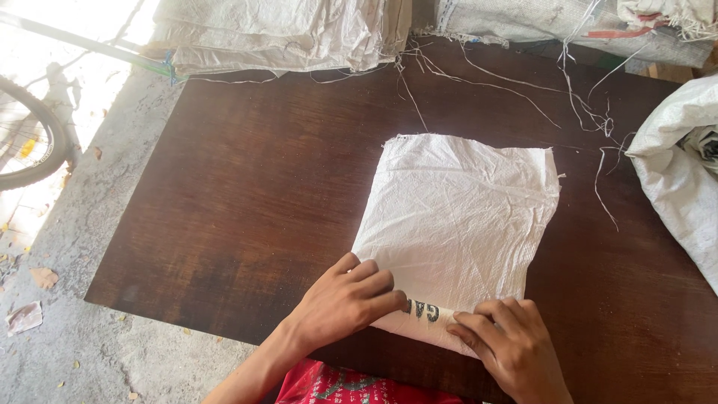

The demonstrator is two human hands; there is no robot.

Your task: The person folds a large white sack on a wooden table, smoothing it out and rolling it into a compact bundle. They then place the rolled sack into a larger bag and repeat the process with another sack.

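A white woven plastic sack point(458, 224) lies flat on a dark brown wooden board point(247, 202), toward the board's right half, with its frayed far edge pointing away from the person and its near edge rolled or folded up into a narrow band that shows some dark print. Both hands work at that near edge. The left hand point(345, 301) rests at the sack's near left corner, fingers curled down over the rolled band and pressing it against the board; it is closed loosely on the fold rather than flat. The right hand point(508, 343) sits at the sack's near right corner, fingers bent and pinching the same rolled edge, thumb hidden beneath, so how firmly it grips cannot be told. The two hands are apart, with a short stretch of the printed roll showing between them. Beyond the sack, at the board's far edge, lies a stack of folded sacks point(277, 34), and loose white threads point(516, 90) trail across the wood just beyond the sack's far edge. To the sack's right, a bulging white bag point(680, 164) overlaps the board. Well to the sack's left, past the board on a concrete floor point(82, 224), part of a bicycle wheel point(34, 142) shows in bright sun.
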